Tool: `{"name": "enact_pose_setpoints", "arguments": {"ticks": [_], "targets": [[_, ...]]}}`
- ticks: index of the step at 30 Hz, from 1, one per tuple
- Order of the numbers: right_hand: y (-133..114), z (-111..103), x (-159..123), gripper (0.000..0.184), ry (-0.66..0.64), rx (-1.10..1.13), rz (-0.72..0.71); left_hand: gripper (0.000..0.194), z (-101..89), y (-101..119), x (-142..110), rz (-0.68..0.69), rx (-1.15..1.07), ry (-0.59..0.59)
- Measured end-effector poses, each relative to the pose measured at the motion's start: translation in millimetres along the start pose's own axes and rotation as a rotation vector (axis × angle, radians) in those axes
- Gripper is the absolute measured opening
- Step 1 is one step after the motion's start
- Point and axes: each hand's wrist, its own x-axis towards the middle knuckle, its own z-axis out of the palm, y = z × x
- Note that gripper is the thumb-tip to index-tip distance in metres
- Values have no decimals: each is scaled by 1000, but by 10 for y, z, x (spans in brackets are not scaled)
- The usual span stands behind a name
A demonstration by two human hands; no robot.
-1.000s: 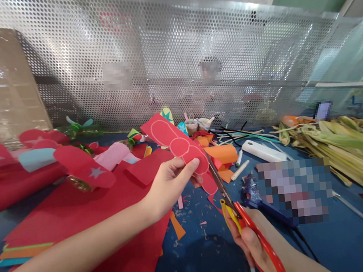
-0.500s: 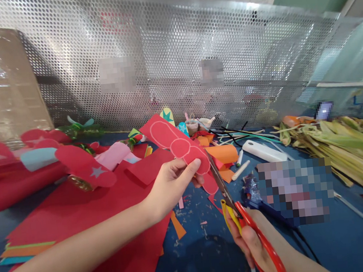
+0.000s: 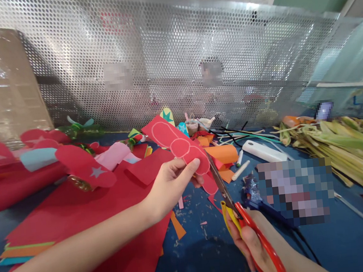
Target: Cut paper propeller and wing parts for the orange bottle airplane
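Note:
My left hand (image 3: 176,179) pinches a piece of red paper (image 3: 179,147) between thumb and fingers. Rounded shapes like a bow are drawn on it in a pale line, and a curved tail hangs below the thumb. My right hand (image 3: 252,236) is closed round the scissors (image 3: 227,195), which have red and yellow handles. Their blades point up and to the left, with the tips at the right edge of the red paper. A narrow red scrap dangles beside the blades.
A stack of red sheets (image 3: 113,228) lies at left, under my left forearm. Orange paper (image 3: 223,154), a white glue-gun-like tool (image 3: 263,151), a marker (image 3: 239,158) and dried husks (image 3: 327,147) lie rightward. A perforated metal screen (image 3: 165,39) stands behind, beside a cardboard box (image 3: 6,80).
The upper end of the red paper has tipped very slightly downward. Both hands and the scissors stay almost where they were.

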Motion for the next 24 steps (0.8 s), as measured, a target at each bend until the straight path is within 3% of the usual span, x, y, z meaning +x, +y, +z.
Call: {"name": "enact_pose_setpoints", "arguments": {"ticks": [15, 24], "targets": [[-190, -3, 49, 65, -32, 42, 3, 18, -23, 14, 46, 78, -31, 40], [-286, -37, 96, 71, -92, 25, -129, 20, -14, -3, 30, 22, -45, -36]]}}
